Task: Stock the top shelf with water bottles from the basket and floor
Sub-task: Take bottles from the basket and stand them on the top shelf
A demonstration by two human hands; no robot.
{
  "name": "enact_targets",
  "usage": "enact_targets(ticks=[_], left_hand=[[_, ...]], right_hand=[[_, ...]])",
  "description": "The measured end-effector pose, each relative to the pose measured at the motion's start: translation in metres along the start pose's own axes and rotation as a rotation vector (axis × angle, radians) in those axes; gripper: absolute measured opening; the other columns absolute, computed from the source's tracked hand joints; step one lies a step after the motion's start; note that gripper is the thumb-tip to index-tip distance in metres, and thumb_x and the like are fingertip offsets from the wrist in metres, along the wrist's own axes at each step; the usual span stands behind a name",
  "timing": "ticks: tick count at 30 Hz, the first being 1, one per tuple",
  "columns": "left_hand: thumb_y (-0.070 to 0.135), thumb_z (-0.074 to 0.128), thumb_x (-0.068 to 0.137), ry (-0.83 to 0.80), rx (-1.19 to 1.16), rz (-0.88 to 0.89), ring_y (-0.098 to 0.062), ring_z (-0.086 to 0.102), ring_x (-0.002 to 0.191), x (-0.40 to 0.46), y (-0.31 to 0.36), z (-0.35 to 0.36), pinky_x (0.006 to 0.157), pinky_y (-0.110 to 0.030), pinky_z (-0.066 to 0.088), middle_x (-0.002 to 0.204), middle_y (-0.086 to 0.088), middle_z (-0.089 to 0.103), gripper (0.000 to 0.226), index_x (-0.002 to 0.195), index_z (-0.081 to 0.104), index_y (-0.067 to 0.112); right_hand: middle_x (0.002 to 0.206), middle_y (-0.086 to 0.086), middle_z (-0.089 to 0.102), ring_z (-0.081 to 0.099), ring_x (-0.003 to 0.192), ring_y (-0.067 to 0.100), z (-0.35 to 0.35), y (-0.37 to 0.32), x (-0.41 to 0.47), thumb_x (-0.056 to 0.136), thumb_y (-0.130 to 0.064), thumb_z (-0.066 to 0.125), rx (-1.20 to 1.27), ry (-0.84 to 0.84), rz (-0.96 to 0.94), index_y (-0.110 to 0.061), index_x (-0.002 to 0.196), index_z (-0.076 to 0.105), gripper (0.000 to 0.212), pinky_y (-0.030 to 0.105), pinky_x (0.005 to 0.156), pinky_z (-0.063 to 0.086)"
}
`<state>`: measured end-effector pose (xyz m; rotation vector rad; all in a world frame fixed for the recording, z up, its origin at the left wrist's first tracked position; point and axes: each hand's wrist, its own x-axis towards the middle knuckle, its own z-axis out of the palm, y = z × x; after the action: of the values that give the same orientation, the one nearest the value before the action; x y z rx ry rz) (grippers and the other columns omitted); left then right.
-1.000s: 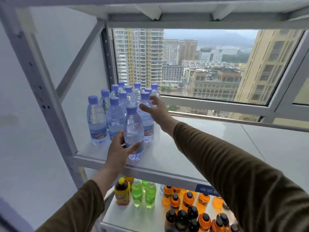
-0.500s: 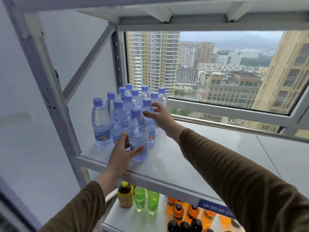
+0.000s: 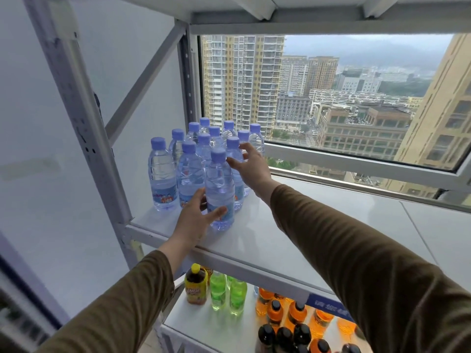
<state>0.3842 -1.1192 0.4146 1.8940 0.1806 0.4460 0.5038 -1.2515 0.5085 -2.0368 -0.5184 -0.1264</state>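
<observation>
Your left hand (image 3: 194,218) grips the front water bottle (image 3: 219,189), upright at the top shelf (image 3: 293,225) front edge, left of frame centre, while your right hand (image 3: 251,167), fingers relaxed, touches the bottle behind (image 3: 235,159) in the cluster.

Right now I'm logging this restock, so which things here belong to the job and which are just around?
Job: water bottles, front water bottle, top shelf, left hand, right hand.
Around: green bottles, orange bottles, dark-capped bottles, yellow-capped bottle.
</observation>
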Motion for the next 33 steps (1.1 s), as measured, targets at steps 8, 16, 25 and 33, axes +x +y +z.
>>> enact_targets(ticks=[8,16,25,33], left_hand=[[0.036,0.077,0.085,-0.011,0.067,0.031,-0.017,0.061,0.117,0.002,0.003,-0.003,0.102,-0.036,0.049,0.129,0.001,0.064,0.056,0.133,0.05,0.028],[0.035,0.076,0.086,0.009,0.108,0.086,-0.016,0.062,0.113,0.002,-0.001,0.0,0.093,-0.024,0.048,0.125,0.0,0.065,0.055,0.133,0.05,0.024],[0.032,0.076,0.087,0.035,0.122,0.093,-0.007,0.058,0.106,-0.004,0.003,0.001,0.081,-0.006,0.041,0.116,0.009,0.061,0.056,0.136,0.05,0.023],[0.029,0.08,0.084,0.034,0.117,0.052,-0.015,0.065,0.116,-0.01,-0.006,-0.011,0.099,-0.029,0.05,0.128,-0.003,0.068,0.059,0.136,0.057,0.015]], right_hand=[[0.137,0.007,0.062,0.06,0.12,0.025,0.001,0.0,-0.002,0.09,-0.044,0.071,-0.057,0.018,-0.028,-0.022,0.14,0.05,0.059,0.049,0.098,0.053],[0.138,0.007,0.061,0.059,0.123,0.025,0.003,0.003,0.0,0.091,-0.046,0.07,-0.103,0.037,-0.035,-0.022,0.142,0.048,0.061,0.049,0.099,0.052],[0.139,0.008,0.06,0.059,0.122,0.026,0.001,0.002,0.002,0.091,-0.044,0.069,-0.097,0.003,-0.015,-0.022,0.145,0.048,0.062,0.05,0.099,0.053],[0.135,0.011,0.059,0.06,0.119,0.026,-0.002,0.021,-0.032,0.095,-0.032,0.068,0.052,0.075,0.061,-0.017,0.145,0.049,0.055,0.049,0.103,0.051]])
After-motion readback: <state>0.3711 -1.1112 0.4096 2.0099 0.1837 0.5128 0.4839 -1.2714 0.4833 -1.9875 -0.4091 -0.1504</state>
